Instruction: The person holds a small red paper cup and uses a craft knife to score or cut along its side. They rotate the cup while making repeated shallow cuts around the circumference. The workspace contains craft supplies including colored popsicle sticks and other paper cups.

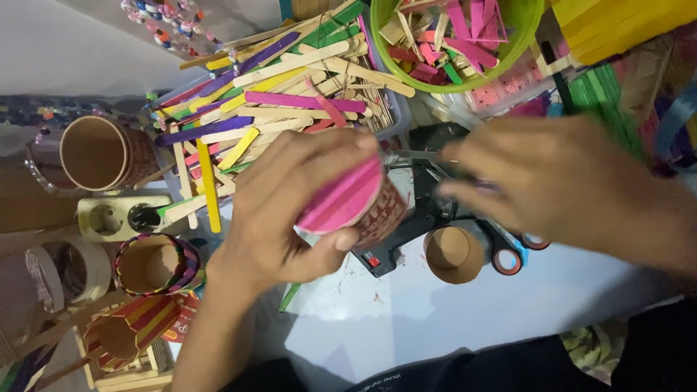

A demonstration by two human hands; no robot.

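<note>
Your left hand clasps the light, crushable paper cup by its stick-clad wall, so hold gently; right hand blurred, grip cannot be told.

A heap of coloured craft sticks fills the upper middle, with a green bowl of stick offcuts just to its right; a bare cardboard cup lies at the left above a white power socket. A stick-covered cup stands lower left; a black glue gun lies in the middle beside a small cardboard ring and red-handled scissors.
</note>
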